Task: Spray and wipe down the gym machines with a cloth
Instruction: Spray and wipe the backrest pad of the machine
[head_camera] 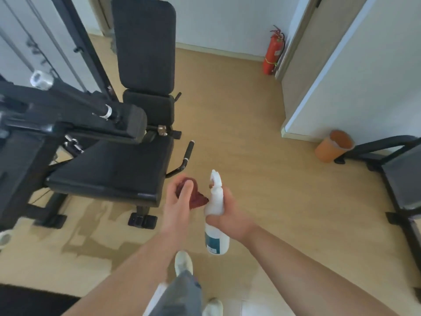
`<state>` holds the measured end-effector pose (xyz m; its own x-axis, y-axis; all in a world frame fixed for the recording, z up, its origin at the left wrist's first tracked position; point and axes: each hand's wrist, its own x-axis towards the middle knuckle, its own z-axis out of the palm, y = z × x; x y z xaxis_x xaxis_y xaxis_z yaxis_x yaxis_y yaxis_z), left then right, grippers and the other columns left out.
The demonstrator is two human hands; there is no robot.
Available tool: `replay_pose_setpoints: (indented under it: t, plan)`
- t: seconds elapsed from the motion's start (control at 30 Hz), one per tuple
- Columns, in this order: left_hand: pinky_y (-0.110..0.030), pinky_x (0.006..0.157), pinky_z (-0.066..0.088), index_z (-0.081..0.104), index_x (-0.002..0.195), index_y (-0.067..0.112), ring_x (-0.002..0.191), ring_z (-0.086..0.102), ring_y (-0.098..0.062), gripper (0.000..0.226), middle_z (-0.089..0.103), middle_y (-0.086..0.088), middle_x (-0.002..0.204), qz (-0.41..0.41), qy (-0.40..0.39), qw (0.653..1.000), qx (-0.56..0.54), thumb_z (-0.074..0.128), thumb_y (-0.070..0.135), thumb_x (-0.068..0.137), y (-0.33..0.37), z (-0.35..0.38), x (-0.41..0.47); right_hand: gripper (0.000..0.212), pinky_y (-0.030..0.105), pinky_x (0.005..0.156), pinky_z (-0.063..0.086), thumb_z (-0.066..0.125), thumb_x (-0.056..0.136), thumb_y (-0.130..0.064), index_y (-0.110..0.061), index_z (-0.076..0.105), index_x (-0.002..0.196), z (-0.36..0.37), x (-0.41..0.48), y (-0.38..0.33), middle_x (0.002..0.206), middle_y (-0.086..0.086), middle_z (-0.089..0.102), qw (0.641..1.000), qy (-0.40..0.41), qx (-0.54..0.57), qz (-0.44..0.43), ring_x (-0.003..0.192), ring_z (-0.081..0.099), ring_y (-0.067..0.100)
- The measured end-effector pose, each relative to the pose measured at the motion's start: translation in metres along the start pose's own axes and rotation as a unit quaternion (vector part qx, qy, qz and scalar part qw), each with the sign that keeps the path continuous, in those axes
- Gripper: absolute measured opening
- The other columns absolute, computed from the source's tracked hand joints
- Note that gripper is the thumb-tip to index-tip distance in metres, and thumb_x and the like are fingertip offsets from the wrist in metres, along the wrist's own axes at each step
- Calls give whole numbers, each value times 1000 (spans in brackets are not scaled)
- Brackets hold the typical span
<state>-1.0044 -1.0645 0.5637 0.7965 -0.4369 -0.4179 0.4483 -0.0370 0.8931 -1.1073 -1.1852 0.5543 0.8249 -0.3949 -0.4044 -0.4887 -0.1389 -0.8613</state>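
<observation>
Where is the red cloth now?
In the head view, just below centre, the red cloth is held in the left hand, left of the spray bottle and right of the black seat.

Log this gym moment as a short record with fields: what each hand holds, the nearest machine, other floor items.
left hand: left hand grips a dark red cloth
right hand: right hand holds a white spray bottle
nearest machine: black padded seat with backrest, ahead-left of the hands
contact: cloth is apart from the seat
floor items: red fire extinguisher by the far wall; orange bin at right
</observation>
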Motion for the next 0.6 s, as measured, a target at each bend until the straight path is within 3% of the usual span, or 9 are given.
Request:
replay_pose_setpoints:
  t: [0.07, 0.2, 0.27, 0.37, 0.47, 0.6]
  plan:
    - [-46, 99, 56, 60, 112, 53, 111, 69, -26, 34, 65, -2, 123, 3, 49, 998, 33, 74, 31, 91, 10, -8, 23, 72, 32, 88, 56, 72, 81, -19, -41, 38, 141, -8, 27, -8, 113, -12, 63, 1000, -7, -9, 4, 100, 63, 3]
    - [-43, 100, 54, 57, 111, 55, 112, 67, -18, 54, 65, 7, 121, 5, 74, 994, 80, 84, 24, 76, 31, -10, 77, 53, 22, 68, 46, 69, 91, -37, -29, 46, 139, -11, 91, -35, 92, -18, 62, 998, 23, -66, -4, 84, 62, 2]
    - [-42, 96, 56, 61, 111, 46, 104, 70, -18, 48, 71, 6, 110, -2, 91, 994, 68, 80, 23, 75, 45, -4, 108, 51, 19, 61, 40, 62, 96, -48, -26, 46, 139, -15, 119, -49, 86, -19, 59, 994, 29, -102, -12, 77, 58, -1]
    - [-39, 94, 55, 66, 97, 36, 102, 67, -19, 25, 70, 5, 101, -24, 122, 991, 45, 65, 11, 92, 59, 6, 148, 53, 18, 59, 38, 58, 97, -51, -27, 44, 142, -32, 158, -69, 86, -19, 59, 992, 10, -124, 2, 76, 57, -2]
    - [-41, 95, 53, 65, 104, 30, 102, 64, -21, 7, 67, 3, 102, -57, 118, 990, 46, 58, 27, 102, 74, 20, 187, 43, 24, 62, 44, 60, 96, -46, -33, 47, 135, -56, 195, -87, 88, -13, 63, 992, 32, -121, 7, 78, 61, 6]
    - [-37, 90, 53, 58, 103, 32, 94, 63, -14, 12, 66, 6, 101, -19, 117, 991, 65, 51, 42, 105, 90, 40, 228, 28, 23, 60, 44, 61, 95, -37, -42, 43, 115, -87, 241, -96, 81, -12, 62, 992, 35, -123, 14, 71, 60, 6]
